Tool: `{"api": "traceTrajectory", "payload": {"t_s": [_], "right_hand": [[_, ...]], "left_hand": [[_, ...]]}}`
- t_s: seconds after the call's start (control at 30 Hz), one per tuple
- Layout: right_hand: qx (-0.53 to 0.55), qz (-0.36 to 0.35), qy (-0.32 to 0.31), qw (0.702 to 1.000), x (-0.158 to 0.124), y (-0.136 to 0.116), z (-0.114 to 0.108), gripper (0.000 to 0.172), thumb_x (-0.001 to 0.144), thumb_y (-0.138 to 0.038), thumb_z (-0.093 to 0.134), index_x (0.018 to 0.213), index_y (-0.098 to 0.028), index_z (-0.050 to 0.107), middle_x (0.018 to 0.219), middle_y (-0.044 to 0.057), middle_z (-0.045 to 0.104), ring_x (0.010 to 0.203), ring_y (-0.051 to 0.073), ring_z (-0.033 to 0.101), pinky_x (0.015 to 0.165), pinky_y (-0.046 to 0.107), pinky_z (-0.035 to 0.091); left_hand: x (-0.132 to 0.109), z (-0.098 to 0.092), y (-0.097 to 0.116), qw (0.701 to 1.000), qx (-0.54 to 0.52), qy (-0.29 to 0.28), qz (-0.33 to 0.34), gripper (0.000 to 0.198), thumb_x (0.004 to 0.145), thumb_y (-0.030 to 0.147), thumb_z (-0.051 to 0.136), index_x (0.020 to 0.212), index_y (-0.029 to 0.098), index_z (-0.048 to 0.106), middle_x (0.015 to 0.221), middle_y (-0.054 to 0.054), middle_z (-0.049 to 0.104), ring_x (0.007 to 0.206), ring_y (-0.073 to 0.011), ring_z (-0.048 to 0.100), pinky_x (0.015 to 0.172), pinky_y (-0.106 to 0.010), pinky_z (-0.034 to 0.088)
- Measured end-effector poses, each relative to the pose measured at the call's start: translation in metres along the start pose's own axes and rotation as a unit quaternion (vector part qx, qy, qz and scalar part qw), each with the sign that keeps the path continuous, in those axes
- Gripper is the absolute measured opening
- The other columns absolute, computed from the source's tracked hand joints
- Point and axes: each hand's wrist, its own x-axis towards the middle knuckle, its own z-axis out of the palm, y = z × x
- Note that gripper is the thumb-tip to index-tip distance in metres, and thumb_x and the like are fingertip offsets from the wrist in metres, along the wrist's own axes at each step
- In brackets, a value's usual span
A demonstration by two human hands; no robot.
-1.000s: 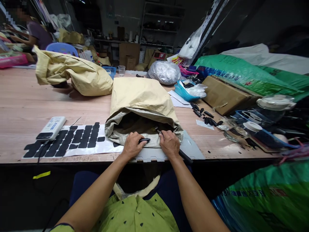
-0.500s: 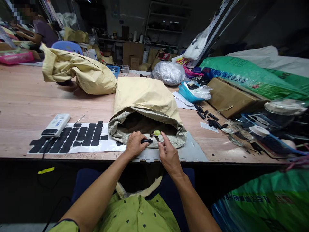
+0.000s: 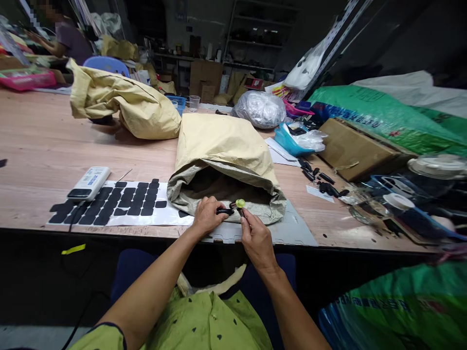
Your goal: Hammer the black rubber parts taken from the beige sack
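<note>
My left hand [image 3: 207,217] is closed on a small black plastic part [image 3: 225,211], which juts out to the right from between finger and thumb. My right hand [image 3: 257,239] grips the short handle of a small hammer [image 3: 240,203] with a yellow-green face. The hammer's head is just right of the black part's tip; whether they touch I cannot tell. Both hands are at the open mouth of a yellow sack [image 3: 222,136], lying on the table with its grey lining folded out. Its inside is dark.
Left of the sack, a sheet of black stickers [image 3: 127,201] lies under a white device [image 3: 89,183]. Another yellow sack [image 3: 146,114] is behind. Several black parts [image 3: 321,180] lie at right, near a cardboard box [image 3: 355,148]. A co-worker [image 3: 71,41] sits far left.
The hammer head has dropped slightly and shifted toward the black part as my right hand turned a little. My left hand keeps its hold. The whole view has shifted slightly.
</note>
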Motion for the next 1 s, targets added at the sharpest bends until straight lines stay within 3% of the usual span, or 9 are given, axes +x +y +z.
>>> {"api": "traceTrajectory", "payload": {"t_s": [0.13, 0.3, 0.37, 0.53, 0.7, 0.8, 1.0], "right_hand": [[0.020, -0.028, 0.016, 0.999, 0.000, -0.009, 0.000, 0.037, 0.097, -0.031, 0.041, 0.125, -0.019, 0.062, 0.114, 0.012, 0.068, 0.105, 0.022, 0.064, 0.092, 0.036, 0.052], [0.008, -0.043, -0.044, 0.998, 0.001, -0.003, 0.006, 0.035, 0.096, -0.030, 0.042, 0.120, -0.017, 0.064, 0.105, 0.011, 0.070, 0.097, 0.021, 0.065, 0.088, 0.035, 0.052], [-0.005, -0.042, -0.038, 0.998, 0.009, 0.003, 0.005, 0.033, 0.095, -0.029, 0.044, 0.117, -0.017, 0.066, 0.103, 0.010, 0.070, 0.096, 0.021, 0.065, 0.087, 0.034, 0.051], [-0.121, -0.016, 0.025, 0.992, 0.043, 0.023, -0.002, 0.033, 0.093, -0.028, 0.046, 0.117, -0.019, 0.066, 0.101, 0.008, 0.069, 0.088, 0.019, 0.062, 0.076, 0.029, 0.045], [-0.276, -0.003, 0.004, 0.961, 0.061, 0.048, 0.003, 0.024, 0.090, -0.027, 0.052, 0.103, -0.018, 0.070, 0.092, 0.007, 0.066, 0.079, 0.018, 0.053, 0.068, 0.029, 0.033], [-0.308, -0.011, 0.008, 0.951, 0.060, 0.057, 0.008, 0.019, 0.089, -0.027, 0.054, 0.091, -0.017, 0.070, 0.087, 0.007, 0.064, 0.080, 0.018, 0.050, 0.071, 0.030, 0.031], [-0.311, -0.015, 0.020, 0.950, 0.057, 0.057, 0.009, 0.017, 0.089, -0.028, 0.054, 0.086, -0.018, 0.067, 0.086, 0.006, 0.061, 0.080, 0.018, 0.047, 0.071, 0.029, 0.030]], "left_hand": [[0.002, -0.002, 0.000, 1.000, -0.002, -0.009, -0.011, 0.021, 0.077, 0.034, 0.073, 0.096, 0.025, 0.074, 0.094, -0.002, 0.064, 0.095, -0.0218, 0.053, 0.085, -0.034, 0.041], [0.003, -0.002, -0.001, 1.000, 0.007, -0.010, -0.008, 0.022, 0.075, 0.035, 0.075, 0.094, 0.024, 0.074, 0.096, -0.003, 0.065, 0.096, -0.0223, 0.054, 0.085, -0.033, 0.041], [0.003, -0.001, -0.001, 1.000, 0.002, -0.006, -0.007, 0.023, 0.075, 0.035, 0.075, 0.095, 0.023, 0.073, 0.095, -0.003, 0.065, 0.095, -0.0220, 0.054, 0.085, -0.033, 0.041], [0.001, 0.000, -0.003, 1.000, -0.015, 0.008, 0.005, 0.019, 0.076, 0.031, 0.074, 0.092, 0.022, 0.072, 0.091, -0.002, 0.065, 0.092, -0.0213, 0.053, 0.083, -0.033, 0.041], [-0.001, -0.002, -0.005, 0.999, -0.042, 0.014, 0.014, 0.017, 0.074, 0.024, 0.073, 0.090, 0.023, 0.067, 0.091, 0.000, 0.064, 0.090, -0.0198, 0.052, 0.082, -0.033, 0.040], [-0.002, -0.004, -0.004, 0.998, -0.064, 0.018, 0.020, 0.017, 0.073, 0.017, 0.070, 0.087, 0.022, 0.063, 0.089, 0.002, 0.064, 0.087, -0.0183, 0.052, 0.082, -0.032, 0.039], [-0.004, -0.006, -0.003, 0.997, -0.077, 0.023, 0.017, 0.016, 0.072, 0.014, 0.067, 0.084, 0.022, 0.061, 0.088, 0.002, 0.064, 0.088, -0.0189, 0.052, 0.079, -0.031, 0.039]]}}
